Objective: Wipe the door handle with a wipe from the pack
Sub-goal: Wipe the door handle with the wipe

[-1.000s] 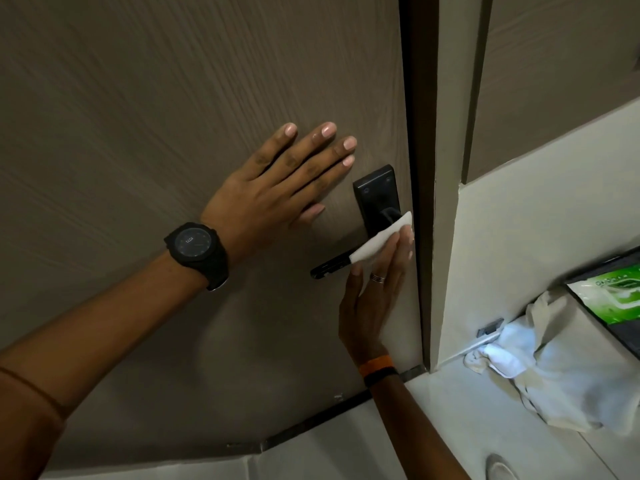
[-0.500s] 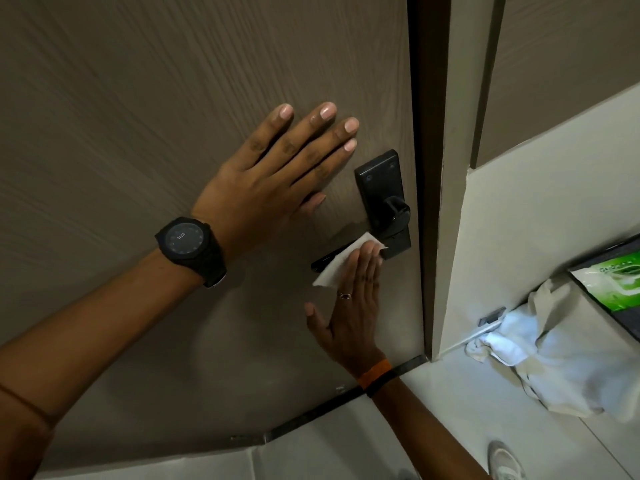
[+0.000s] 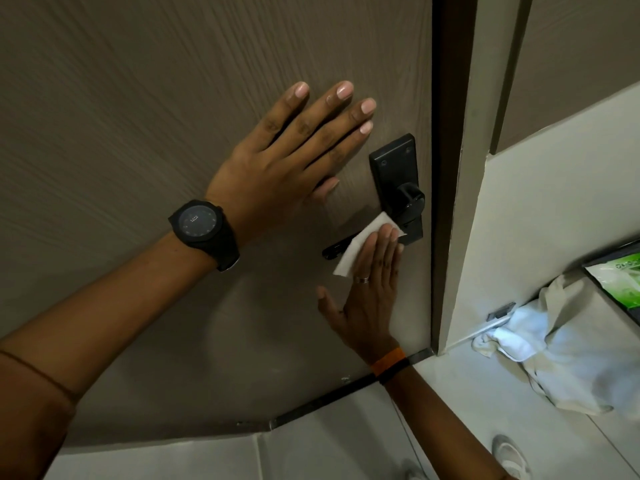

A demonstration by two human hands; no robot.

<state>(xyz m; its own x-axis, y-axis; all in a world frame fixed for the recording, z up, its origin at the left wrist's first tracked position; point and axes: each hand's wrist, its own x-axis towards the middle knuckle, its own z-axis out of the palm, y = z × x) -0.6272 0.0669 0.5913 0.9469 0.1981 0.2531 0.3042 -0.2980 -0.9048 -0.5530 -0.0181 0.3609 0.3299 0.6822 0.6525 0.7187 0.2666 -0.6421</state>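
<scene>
A black lever door handle (image 3: 401,199) on its black backplate sits on the brown wooden door (image 3: 138,98), near the door's right edge. My right hand (image 3: 370,292) presses a white wipe (image 3: 360,242) flat against the lever with straight fingers; the wipe covers the lever's middle, and the lever's left tip sticks out beyond it. My left hand (image 3: 287,161), with a black watch on the wrist, lies flat on the door with fingers spread, just left of the backplate. The green wipe pack (image 3: 620,278) lies at the right edge of the view.
The door frame (image 3: 453,168) and a cream wall stand right of the handle. A white cloth bag (image 3: 561,348) lies crumpled on the pale floor below the pack. A shoe (image 3: 507,453) shows at the bottom right.
My right hand slid the wipe from the handle's hub leftward along the lever, then back slightly to the right. My left hand stays flat on the door.
</scene>
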